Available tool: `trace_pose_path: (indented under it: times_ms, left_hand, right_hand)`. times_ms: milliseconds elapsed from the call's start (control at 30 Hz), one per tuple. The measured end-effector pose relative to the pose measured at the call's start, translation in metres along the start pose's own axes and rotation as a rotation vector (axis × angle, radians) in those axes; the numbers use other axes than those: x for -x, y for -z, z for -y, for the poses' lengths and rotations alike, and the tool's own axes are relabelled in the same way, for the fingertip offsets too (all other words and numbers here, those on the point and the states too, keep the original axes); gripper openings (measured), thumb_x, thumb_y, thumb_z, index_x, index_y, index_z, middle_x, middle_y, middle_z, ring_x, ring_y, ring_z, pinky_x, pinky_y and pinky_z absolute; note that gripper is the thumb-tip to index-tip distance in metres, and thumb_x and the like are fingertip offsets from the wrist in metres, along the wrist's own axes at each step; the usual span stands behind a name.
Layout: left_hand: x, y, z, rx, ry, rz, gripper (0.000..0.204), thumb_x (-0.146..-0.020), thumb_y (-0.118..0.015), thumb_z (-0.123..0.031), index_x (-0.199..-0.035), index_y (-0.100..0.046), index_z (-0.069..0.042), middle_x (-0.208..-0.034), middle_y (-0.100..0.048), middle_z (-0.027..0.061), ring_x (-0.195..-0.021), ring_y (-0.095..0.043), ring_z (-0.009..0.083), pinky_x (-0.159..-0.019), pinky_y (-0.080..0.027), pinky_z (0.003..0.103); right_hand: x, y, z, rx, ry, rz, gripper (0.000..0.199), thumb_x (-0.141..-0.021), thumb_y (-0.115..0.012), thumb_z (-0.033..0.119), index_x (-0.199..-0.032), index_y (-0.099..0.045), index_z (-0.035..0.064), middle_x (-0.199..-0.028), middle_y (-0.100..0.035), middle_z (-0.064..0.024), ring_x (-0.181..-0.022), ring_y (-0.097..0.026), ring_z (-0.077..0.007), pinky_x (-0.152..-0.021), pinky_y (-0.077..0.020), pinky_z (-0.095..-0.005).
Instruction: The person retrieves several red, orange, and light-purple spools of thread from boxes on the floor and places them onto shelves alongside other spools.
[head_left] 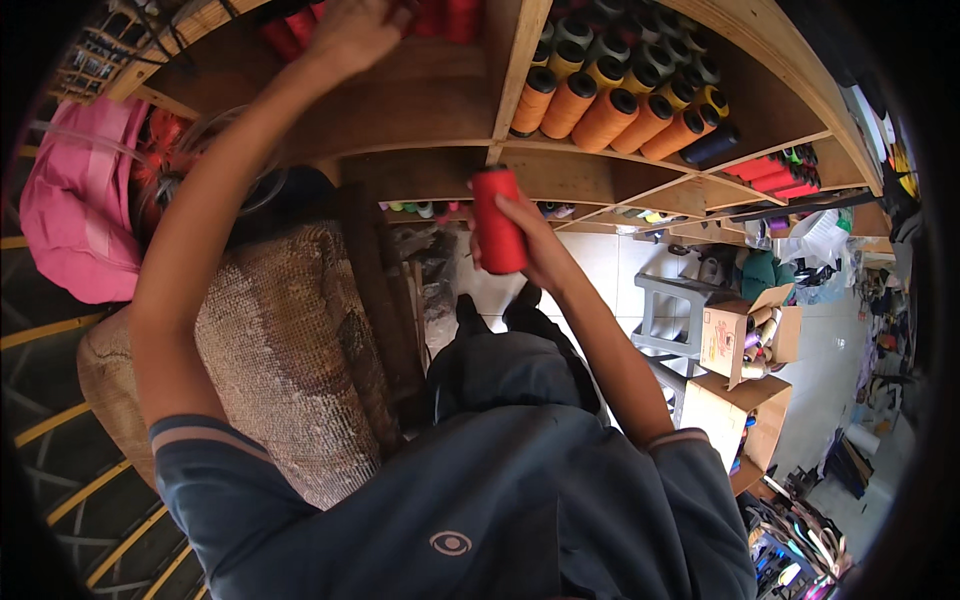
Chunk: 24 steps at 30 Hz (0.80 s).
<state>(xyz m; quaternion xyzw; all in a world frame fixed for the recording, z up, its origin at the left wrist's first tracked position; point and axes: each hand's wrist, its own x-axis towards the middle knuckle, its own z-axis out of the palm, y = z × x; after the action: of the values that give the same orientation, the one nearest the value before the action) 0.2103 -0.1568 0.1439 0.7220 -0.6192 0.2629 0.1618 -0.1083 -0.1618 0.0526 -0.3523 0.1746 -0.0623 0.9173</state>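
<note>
My right hand (pixel 530 235) is closed around a red thread cone (pixel 498 225), held upright in front of the shelf and above the floor. High on the left, my left hand (pixel 355 38) reaches into a wooden shelf compartment (pixel 410 95) beside several red thread cones (pixel 447 20). Its fingers bend toward those cones, but the picture's upper edge cuts them off, so their grip is unclear. Orange thread cones (pixel 570 105) stand in rows in the compartment to the right, with yellow and dark ones behind them.
A burlap-covered bundle (pixel 290 350) and a pink bag (pixel 85 210) are on my left. To the right stand a grey stool (pixel 680 305), an open carton (pixel 725 340) of spools and another cardboard box (pixel 715 405). Red cones (pixel 785 180) fill a farther compartment.
</note>
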Motion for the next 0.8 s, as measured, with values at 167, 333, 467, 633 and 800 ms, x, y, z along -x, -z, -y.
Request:
trace_pose_path:
  times_ms: [167,333,467,633,800]
  left_hand:
    - [0.039,0.070,-0.059,0.681,0.334,0.658,0.042,-0.092,-0.055,-0.044,-0.110,-0.064,-0.007,-0.087,-0.065,0.0091,-0.081,-0.064,0.0179,-0.072,-0.050,0.030]
    - [0.054,0.083,-0.071,0.804,0.455,0.835,0.051,-0.086,-0.063,-0.046,-0.114,-0.061,-0.003,-0.080,-0.065,0.0083,-0.064,-0.065,0.0137,-0.051,-0.052,0.026]
    - [0.048,0.100,-0.071,0.867,0.546,0.893,0.057,-0.082,-0.070,-0.041,-0.118,-0.056,0.001,-0.081,-0.064,0.0101,-0.066,-0.065,0.0147,-0.055,-0.053,0.026]
    - [0.045,0.101,-0.050,0.949,0.497,0.653,0.069,-0.079,-0.072,-0.044,-0.119,-0.053,0.009,-0.096,-0.065,0.0161,-0.069,-0.066,0.0170,-0.058,-0.054,0.025]
    - [0.012,0.085,0.009,0.851,0.818,0.362,0.058,-0.085,-0.061,-0.044,-0.119,-0.055,0.003,-0.110,-0.062,0.0172,-0.091,-0.064,0.0252,-0.086,-0.049,0.035]
  right_hand:
    - [-0.040,-0.042,0.018,0.249,0.120,0.019,0.047,-0.095,-0.053,0.041,-0.128,-0.038,0.0109,-0.093,-0.058,-0.0114,-0.072,-0.064,-0.0202,-0.060,-0.0557,-0.0325]
    - [-0.064,-0.047,0.020,0.548,0.260,0.031,0.051,-0.091,-0.059,0.038,-0.126,-0.038,0.0073,-0.098,-0.059,-0.0126,-0.074,-0.064,-0.0176,-0.061,-0.0549,-0.0311]
    - [-0.071,-0.046,0.021,0.756,0.510,-0.109,0.062,-0.083,-0.071,0.033,-0.125,-0.036,0.0041,-0.103,-0.058,-0.0162,-0.081,-0.063,-0.0181,-0.067,-0.0526,-0.0319]
    - [-0.068,-0.039,0.019,0.832,0.673,-0.159,0.074,-0.082,-0.073,0.030,-0.134,-0.026,0.0056,-0.116,-0.053,-0.0199,-0.089,-0.063,-0.0197,-0.078,-0.0508,-0.0338]
    - [-0.046,-0.009,0.009,0.618,0.546,-0.151,0.063,-0.090,-0.063,0.026,-0.138,-0.026,0.0066,-0.121,-0.050,-0.0172,-0.087,-0.063,-0.0174,-0.074,-0.0501,-0.0288]
